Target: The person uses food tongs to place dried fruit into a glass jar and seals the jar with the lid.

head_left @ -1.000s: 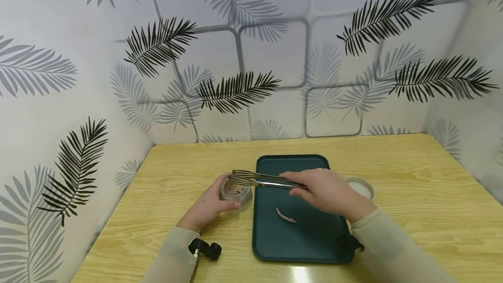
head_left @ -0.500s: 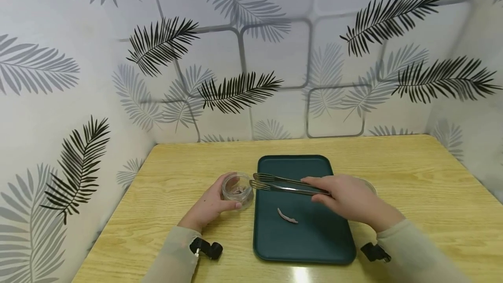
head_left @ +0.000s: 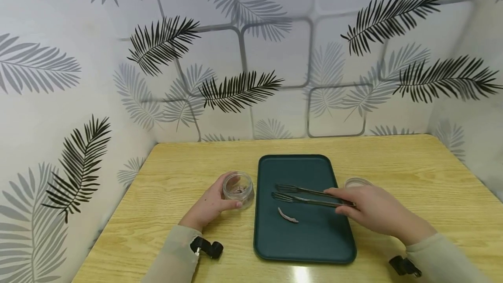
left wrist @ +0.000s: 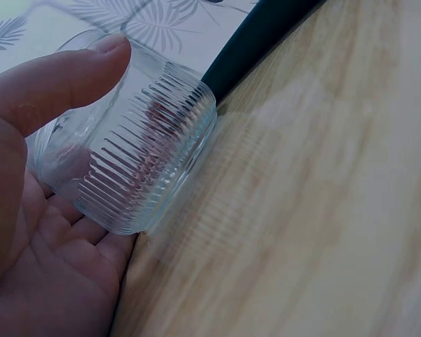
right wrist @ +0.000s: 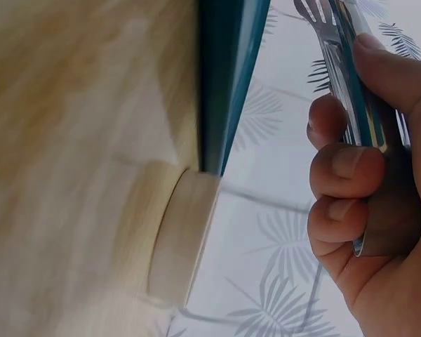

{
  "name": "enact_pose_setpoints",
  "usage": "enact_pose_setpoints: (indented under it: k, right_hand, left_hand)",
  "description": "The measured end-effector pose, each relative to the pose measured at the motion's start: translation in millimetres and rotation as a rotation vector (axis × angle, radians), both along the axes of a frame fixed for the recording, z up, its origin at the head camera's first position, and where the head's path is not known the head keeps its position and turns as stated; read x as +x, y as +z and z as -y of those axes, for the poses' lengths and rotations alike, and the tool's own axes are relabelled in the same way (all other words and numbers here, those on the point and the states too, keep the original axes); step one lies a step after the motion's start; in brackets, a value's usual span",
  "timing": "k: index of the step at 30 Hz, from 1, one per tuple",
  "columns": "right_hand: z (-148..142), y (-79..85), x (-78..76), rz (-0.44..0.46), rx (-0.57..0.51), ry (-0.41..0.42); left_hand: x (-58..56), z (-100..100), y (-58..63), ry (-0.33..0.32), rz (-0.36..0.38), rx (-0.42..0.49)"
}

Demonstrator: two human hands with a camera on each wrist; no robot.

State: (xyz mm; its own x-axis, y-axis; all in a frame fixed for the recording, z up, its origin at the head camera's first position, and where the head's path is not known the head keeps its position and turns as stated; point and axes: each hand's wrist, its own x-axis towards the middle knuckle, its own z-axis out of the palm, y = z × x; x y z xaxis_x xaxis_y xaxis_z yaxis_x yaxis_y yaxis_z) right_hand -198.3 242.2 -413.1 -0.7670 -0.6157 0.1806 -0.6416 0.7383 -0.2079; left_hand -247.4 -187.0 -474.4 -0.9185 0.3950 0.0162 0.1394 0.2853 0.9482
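Observation:
My left hand [head_left: 212,202] holds a clear ribbed glass jar [head_left: 244,196] upright on the table, left of the dark green tray [head_left: 302,248]. Pinkish-brown pieces lie inside the jar, as the left wrist view shows through its ribbed wall [left wrist: 144,151]. In my right hand [head_left: 377,208] are metal tongs [head_left: 314,201], held over the tray with their slotted tips pointing left and apart. Nothing shows between the tips. A thin pinkish strip [head_left: 288,215] lies on the tray, just below the tongs. In the right wrist view, fingers [right wrist: 344,172] curl round the tongs' handle end [right wrist: 393,225].
A round lid [head_left: 356,181] lies on the table right of the tray, partly behind my right hand. The wooden table [head_left: 188,160] meets a leaf-patterned wall [head_left: 275,112] at the back. Each sleeve carries a black wrist mount [head_left: 208,248].
My right hand has moved right and slightly down with the tongs, whose tips have gone from above the jar to above the tray. The left hand and the jar stay in place.

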Motion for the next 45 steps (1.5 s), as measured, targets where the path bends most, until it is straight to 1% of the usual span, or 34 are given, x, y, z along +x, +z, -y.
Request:
enact_pose_setpoints:
  k: [6, 12, 17, 22, 26, 30, 33, 39, 45]
  right_hand:
    - [-12.7, -2.6, 6.7, 0.064, -0.003, 0.025]
    - [-17.7, -4.4, 11.1, 0.093, -0.008, 0.061]
    - [-19.2, -8.8, 11.4, 0.093, -0.020, 0.093]
    - [-19.5, -11.7, 11.3, 0.101, -0.015, 0.093]
    - [-19.1, -11.2, 11.4, 0.082, -0.021, 0.095]
    - [-18.3, -9.9, 12.7, 0.030, -0.015, 0.094]
    - [-18.0, -10.1, 13.3, 0.012, -0.006, 0.091]
    - [-18.2, -11.4, 12.6, -0.004, -0.016, 0.086]
    - [-16.0, -7.1, 10.6, -0.018, -0.043, 0.087]
  left_hand:
    - [-0.7, 0.5, -1.3, 0.001, 0.007, 0.010]
    - [-0.6, 0.8, -1.5, 0.002, 0.005, 0.002]
    - [-1.0, 1.2, -2.5, 0.001, -0.001, 0.000]
    - [-0.1, 0.7, -2.0, 0.004, 0.001, 0.002]
    - [0.0, 0.4, -1.5, 0.003, -0.001, 0.003]
    - [-1.0, 0.6, -2.4, -0.003, -0.004, 0.004]
    - [-1.3, 0.6, -2.5, -0.005, -0.003, 0.002]
    - [-0.4, -0.2, -0.7, -0.004, -0.007, 0.002]
    - [-0.8, 0.6, -0.9, 0.006, -0.004, -0.007]
